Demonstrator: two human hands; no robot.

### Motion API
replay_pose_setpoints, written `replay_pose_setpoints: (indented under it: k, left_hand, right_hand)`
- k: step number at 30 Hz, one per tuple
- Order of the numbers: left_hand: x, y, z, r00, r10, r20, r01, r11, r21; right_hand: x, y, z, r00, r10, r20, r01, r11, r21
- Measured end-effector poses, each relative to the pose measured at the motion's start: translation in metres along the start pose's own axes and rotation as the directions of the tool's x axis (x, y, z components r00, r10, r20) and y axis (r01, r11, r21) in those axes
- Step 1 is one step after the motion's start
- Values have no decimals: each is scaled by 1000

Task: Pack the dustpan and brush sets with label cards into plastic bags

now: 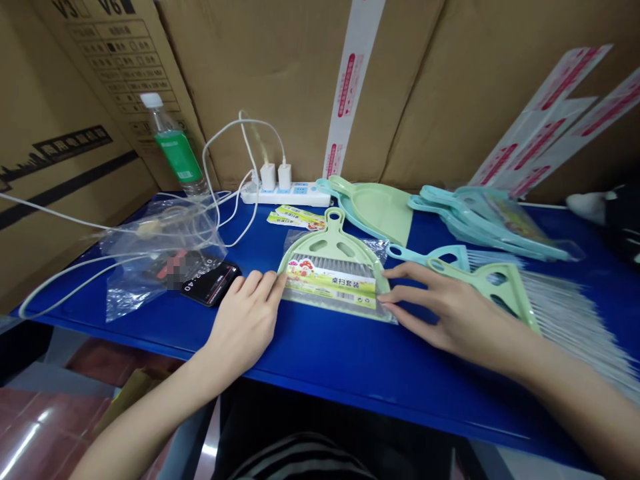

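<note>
Two bare hands rest on a bagged dustpan set lying flat near the front middle of the blue counter. Its green pan sits in a clear sleeve with a printed label across the lower part. The left hand lies palm down at the packet's left edge, fingers stretched out and touching the sleeve, gripping nothing. The right hand lies at the right edge, fingers spread loosely, their tips pressing the sleeve's corner; they seem to pinch nothing, though the thumb is partly hidden. Just right of that hand lie green and blue brushes with pale bristles. Behind are loose dustpans, a power strip and a bottle. A phone lies just left of the left hand, beside crumpled plastic bags.
</note>
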State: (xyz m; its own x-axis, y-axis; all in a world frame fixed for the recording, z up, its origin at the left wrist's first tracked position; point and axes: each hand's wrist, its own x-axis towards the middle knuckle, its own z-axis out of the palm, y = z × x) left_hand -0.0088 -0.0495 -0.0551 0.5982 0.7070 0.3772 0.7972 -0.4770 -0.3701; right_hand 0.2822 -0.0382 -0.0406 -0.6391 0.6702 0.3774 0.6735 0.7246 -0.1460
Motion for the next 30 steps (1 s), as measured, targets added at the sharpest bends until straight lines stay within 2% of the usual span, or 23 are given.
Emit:
replay_pose_setpoints:
  k: [8, 16, 23, 30]
  left_hand:
    - [0, 0, 2, 1000, -2, -7, 2, 999, -35]
    - [3, 0, -1, 999, -3, 42, 4, 1000, -16]
    - [1, -4, -1, 999, 27, -39, -29, 998, -47]
    - [2, -4, -3, 997, 31, -66, -34, 999, -40]
  right_hand:
    - [0, 0, -2, 1000, 15, 22, -14, 1000, -12]
    - [-1, 2, 0, 999, -50, -6, 49, 994, -100]
    - [-3, 5, -2, 999, -33, -6, 32, 997, -72]
    - [-1, 6, -2, 998, -57, -22, 54, 994, -98]
